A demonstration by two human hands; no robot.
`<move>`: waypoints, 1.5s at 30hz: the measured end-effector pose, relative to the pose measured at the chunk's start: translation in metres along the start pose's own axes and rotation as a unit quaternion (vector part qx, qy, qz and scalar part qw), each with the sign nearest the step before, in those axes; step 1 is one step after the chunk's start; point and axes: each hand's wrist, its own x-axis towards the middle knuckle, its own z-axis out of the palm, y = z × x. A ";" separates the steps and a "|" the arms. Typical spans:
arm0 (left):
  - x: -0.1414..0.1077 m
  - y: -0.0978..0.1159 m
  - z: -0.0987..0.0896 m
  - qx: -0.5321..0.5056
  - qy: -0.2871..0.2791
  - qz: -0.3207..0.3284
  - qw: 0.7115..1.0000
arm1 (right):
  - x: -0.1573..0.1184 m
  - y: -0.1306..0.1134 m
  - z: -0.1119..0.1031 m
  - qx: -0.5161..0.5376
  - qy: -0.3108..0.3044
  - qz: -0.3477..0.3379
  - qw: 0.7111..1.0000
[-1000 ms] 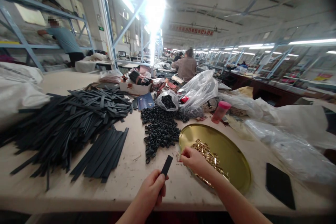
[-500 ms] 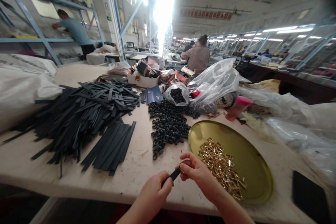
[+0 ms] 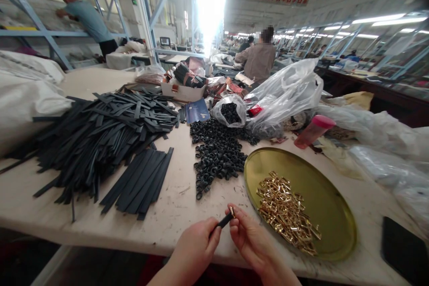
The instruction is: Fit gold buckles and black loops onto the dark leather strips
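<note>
Gripped between the thumb and fingers of my left hand [image 3: 199, 241] is a short black strap [image 3: 224, 220], its free end pointing up and right. A small gold buckle [image 3: 232, 211] sits at that end, pinched by the fingertips of my right hand [image 3: 246, 234]. To the right, an oval gold tray [image 3: 335, 205] carries a heap of gold buckles [image 3: 284, 212]. Beyond my hands lies a heap of black ring-shaped loops [image 3: 216, 156]. A flat row of black straps [image 3: 139, 183] lies on the left, in front of a larger tangled strap pile [image 3: 110, 138].
A clear plastic bag [image 3: 288, 94] and a pink-lidded container [image 3: 315, 130] stand behind the tray. A dark flat object [image 3: 404, 250] lies at the right edge. Farther back are a blue card [image 3: 197, 111], a box [image 3: 182, 92] and two nearby workers.
My right hand has turned more upright and dropped slightly, so the gold buckle at the strap end shows more clearly. My left hand keeps its hold. The camera view has shifted slightly.
</note>
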 end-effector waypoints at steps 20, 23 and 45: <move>-0.014 0.003 0.011 -0.360 -0.023 -0.087 0.929 | -0.027 0.028 0.011 -0.311 -0.034 -0.189 0.931; -0.021 0.001 0.017 -0.355 0.001 -0.064 0.932 | -0.030 0.028 0.011 -0.351 -0.035 -0.209 0.912; -0.032 0.006 0.003 -0.279 -0.065 -0.076 0.955 | -0.037 0.020 0.001 -0.386 -0.103 -0.188 0.897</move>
